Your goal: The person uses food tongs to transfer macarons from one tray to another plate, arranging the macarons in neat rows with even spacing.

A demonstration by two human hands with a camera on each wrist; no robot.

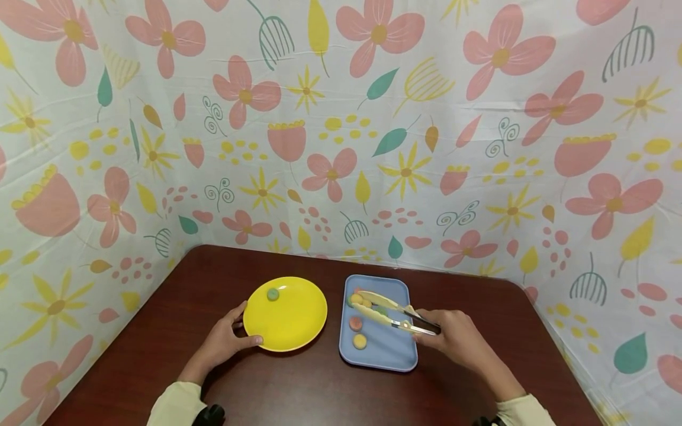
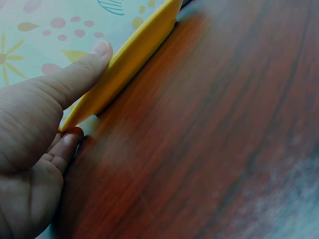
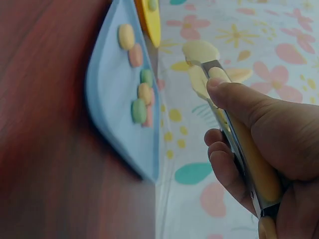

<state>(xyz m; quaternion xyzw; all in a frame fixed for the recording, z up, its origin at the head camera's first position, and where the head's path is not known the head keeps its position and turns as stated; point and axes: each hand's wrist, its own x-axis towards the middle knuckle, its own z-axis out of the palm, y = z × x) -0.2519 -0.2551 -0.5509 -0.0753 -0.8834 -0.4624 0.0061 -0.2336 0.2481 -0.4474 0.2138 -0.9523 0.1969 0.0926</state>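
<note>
My left hand (image 1: 228, 338) grips the near-left rim of a yellow plate (image 1: 290, 322). In the left wrist view its thumb lies on the rim, with fingertips below the edge. One small round green piece (image 1: 273, 294), like a mini macaron, lies on the plate. My right hand (image 1: 453, 334) holds tongs (image 1: 380, 300) with cream-coloured tips and metal arms. The tips stand apart above the blue tray (image 1: 391, 352), with nothing seen between them. On the tray lie a pink piece (image 1: 355, 323), a yellow piece (image 1: 359, 341) and a cluster of several more, partly hidden by the tongs.
Plate and tray stand side by side on a dark brown wooden table (image 1: 298, 390), with a narrow gap between them. A flower-patterned cloth (image 1: 330, 130) hangs behind the table and along both sides.
</note>
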